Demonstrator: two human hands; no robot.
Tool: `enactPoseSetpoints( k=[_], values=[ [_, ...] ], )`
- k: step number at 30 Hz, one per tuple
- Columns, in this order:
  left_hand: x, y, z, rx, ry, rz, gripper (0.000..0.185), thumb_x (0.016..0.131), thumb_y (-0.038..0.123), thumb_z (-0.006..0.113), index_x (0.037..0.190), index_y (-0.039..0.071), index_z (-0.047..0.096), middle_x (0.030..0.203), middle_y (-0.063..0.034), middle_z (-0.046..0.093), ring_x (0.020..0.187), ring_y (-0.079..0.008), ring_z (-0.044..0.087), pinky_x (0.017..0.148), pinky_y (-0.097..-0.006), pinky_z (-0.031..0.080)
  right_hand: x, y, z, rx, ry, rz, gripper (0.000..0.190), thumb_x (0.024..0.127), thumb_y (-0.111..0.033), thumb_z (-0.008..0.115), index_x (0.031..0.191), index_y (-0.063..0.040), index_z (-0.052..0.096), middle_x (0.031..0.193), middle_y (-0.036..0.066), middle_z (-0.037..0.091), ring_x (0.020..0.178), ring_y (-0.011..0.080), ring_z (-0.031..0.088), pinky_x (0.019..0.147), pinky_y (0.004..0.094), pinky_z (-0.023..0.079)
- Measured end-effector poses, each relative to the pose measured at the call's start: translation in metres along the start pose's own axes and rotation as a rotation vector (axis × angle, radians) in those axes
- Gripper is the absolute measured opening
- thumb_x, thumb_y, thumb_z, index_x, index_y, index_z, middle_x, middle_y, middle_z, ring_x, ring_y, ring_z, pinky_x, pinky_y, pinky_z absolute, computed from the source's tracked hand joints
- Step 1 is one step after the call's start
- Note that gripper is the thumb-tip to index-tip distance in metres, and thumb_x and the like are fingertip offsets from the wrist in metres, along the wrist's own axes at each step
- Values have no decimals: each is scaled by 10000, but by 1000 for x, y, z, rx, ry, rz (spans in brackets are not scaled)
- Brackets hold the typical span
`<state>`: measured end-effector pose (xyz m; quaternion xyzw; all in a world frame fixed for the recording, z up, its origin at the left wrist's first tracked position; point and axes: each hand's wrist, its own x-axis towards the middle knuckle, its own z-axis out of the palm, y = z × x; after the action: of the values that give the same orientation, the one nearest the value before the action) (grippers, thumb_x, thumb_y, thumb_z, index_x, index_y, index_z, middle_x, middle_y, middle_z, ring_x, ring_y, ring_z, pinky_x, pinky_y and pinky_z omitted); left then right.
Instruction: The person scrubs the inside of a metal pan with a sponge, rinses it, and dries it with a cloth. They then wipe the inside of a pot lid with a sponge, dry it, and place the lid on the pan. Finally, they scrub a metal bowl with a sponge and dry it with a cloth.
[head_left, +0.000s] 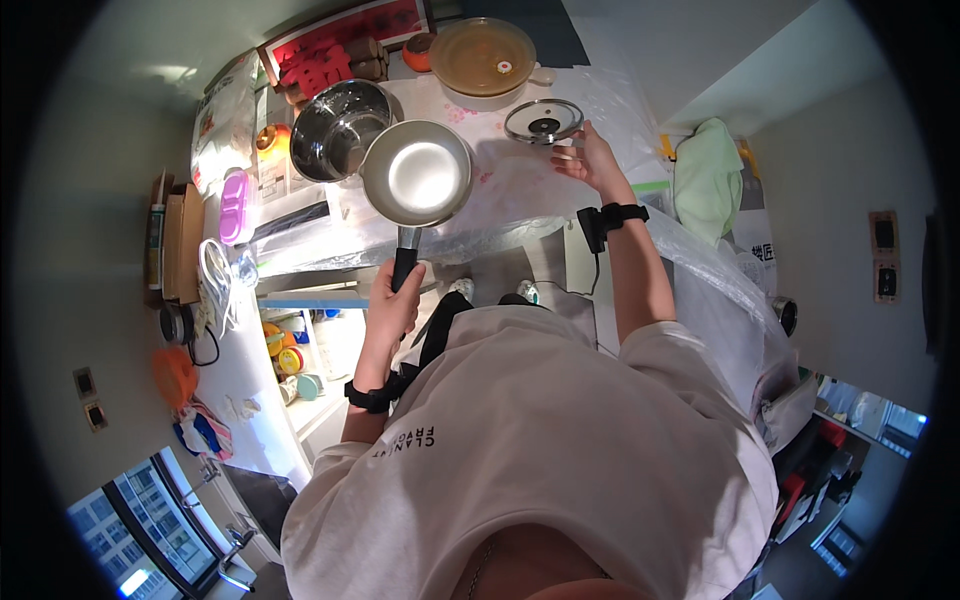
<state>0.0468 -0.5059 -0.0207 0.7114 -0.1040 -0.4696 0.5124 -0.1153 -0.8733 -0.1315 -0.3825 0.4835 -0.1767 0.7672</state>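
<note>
My left hand (395, 306) grips the black handle of a small light-coloured saucepan (417, 174), held over the front of the counter with its inside facing up. Just behind it, to the left, a shiny stainless steel pot (341, 131) stands partly overlapped by the pan. At the right, my right hand (589, 159) has its fingers spread beside the rim of a round glass lid (544, 121) with a black knob; whether the fingertips touch or hold the rim cannot be told. Behind the lid is a white pot with a large amber glass lid (484, 56).
Clear plastic sheeting (480, 234) covers the counter's front edge. A purple tray (236, 206), a cardboard box (182, 244) and a white cable (216, 277) lie at left. A green cloth (707, 180) is at right. Below left, an open lit compartment holds containers (289, 358).
</note>
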Motion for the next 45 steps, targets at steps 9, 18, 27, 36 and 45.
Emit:
enactPoseSetpoints(
  k=[9,18,27,36,45],
  values=[
    [-30,-4,23,-47,108,-41,212,947,255,641,1025,104,514,506,68,378,365,-30,306,331,-221,224,-5,0,-13,-79,111,-61,654,1011,-537,327,1419,-27,338,1178,248,551,849,330,663,799,398,561],
    [-82,-23,48,-111,261,-120,174,953,248,634,967,119,518,499,86,335,367,-23,264,342,-209,202,12,3,-34,110,73,4,590,1032,-459,320,1183,91,470,986,258,634,865,355,659,785,448,567],
    [-102,-34,39,-155,272,-99,160,963,246,616,970,117,521,500,81,334,364,-22,254,341,-213,196,-6,6,-53,41,170,-18,555,1019,-436,356,1283,50,399,984,234,640,783,310,674,739,390,576],
    [-137,-63,-22,-247,287,-76,160,961,248,619,940,127,516,497,83,335,359,-26,245,339,-210,191,-88,25,-57,-521,602,-792,432,918,-237,612,1278,-42,474,972,104,619,802,182,627,700,272,497],
    [-204,-119,-116,-308,297,-43,181,960,256,603,1023,126,494,556,90,363,403,-20,310,352,-214,224,-202,121,42,-427,169,-685,260,953,-224,608,1154,-64,570,1014,50,622,855,154,643,709,266,513]
  ],
)
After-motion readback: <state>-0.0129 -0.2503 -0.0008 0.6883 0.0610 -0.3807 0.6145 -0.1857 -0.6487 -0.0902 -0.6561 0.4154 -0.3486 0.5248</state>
